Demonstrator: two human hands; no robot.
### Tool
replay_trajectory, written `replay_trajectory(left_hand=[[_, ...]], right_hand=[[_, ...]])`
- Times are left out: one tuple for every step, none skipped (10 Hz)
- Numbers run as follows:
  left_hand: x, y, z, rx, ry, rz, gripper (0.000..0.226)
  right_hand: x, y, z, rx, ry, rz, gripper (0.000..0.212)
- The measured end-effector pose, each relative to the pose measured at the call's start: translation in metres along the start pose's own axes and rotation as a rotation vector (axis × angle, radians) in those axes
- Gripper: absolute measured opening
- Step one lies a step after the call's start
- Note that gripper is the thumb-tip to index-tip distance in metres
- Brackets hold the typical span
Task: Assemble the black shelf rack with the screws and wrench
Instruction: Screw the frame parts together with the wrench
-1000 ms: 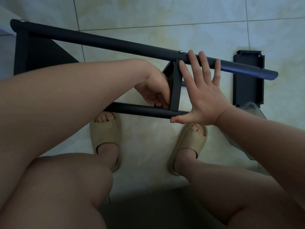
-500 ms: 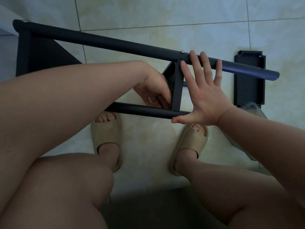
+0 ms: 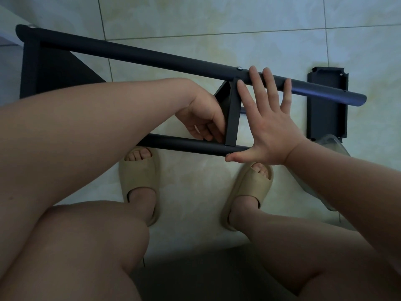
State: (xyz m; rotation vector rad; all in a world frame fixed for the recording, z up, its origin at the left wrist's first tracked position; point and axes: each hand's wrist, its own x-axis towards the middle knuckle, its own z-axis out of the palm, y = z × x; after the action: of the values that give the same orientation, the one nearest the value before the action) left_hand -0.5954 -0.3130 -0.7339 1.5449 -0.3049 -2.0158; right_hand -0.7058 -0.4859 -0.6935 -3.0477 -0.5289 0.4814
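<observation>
**Black steel, hands where they were**

The black shelf rack (image 3: pixel 152 55) lies on its side. Right of its shelf panel (image 3: pixel 233 114), my right hand (image 3: pixel 267 127) presses flat across both tubes, fingers spread. Left of the panel, my left hand (image 3: pixel 201 118) curls at the near joint; whether it grips anything, I cannot tell. Nothing has shifted this past second, so I judge this joint unfinished.

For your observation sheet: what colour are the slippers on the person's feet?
Beige slippers, seen best in the head view.

Tiled floor (image 3: pixel 217 18), black panel (image 3: pixel 327 114) (flat), 2 slippers (image 3: pixel 138 172)
</observation>
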Motion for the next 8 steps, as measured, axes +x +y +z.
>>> replay_trajectory(left_hand=[[0.0022, -0.0002, 0.0033, 0.014, -0.015, 0.002, 0.009], [0.0033, 0.0011, 0.0029, 0.008, 0.012, 0.008, 0.008], [0.0028, 0.0019, 0.0020, 0.009, 0.018, 0.009, 0.012], [0.0000, 0.0009, 0.0005, -0.019, -0.012, 0.011, 0.019], [-0.0017, -0.0007, 0.0008, -0.038, -0.067, -0.003, 0.022], [-0.0006, -0.0010, 0.0031, -0.013, -0.073, -0.014, 0.015], [0.0030, -0.0007, 0.0034, -0.028, -0.026, -0.009, 0.012], [0.0048, 0.0001, 0.0027, -0.034, 0.005, -0.001, 0.014]], right_hand=[[0.0000, -0.0002, 0.0008, 0.002, -0.002, 0.000, 0.142], [0.0006, -0.0003, 0.0006, 0.005, 0.000, -0.002, 0.141], [0.0002, 0.0000, 0.0003, 0.006, 0.004, -0.005, 0.140], [0.0000, 0.0001, 0.0004, 0.006, 0.003, -0.004, 0.141], [0.0001, 0.0001, 0.0003, 0.008, 0.001, -0.003, 0.140], [-0.0002, 0.0001, 0.0003, 0.006, 0.004, -0.004, 0.140], [0.0001, -0.0001, 0.0006, 0.008, 0.008, -0.006, 0.140], [0.0001, 0.0001, 0.0006, 0.010, 0.009, -0.008, 0.140]])
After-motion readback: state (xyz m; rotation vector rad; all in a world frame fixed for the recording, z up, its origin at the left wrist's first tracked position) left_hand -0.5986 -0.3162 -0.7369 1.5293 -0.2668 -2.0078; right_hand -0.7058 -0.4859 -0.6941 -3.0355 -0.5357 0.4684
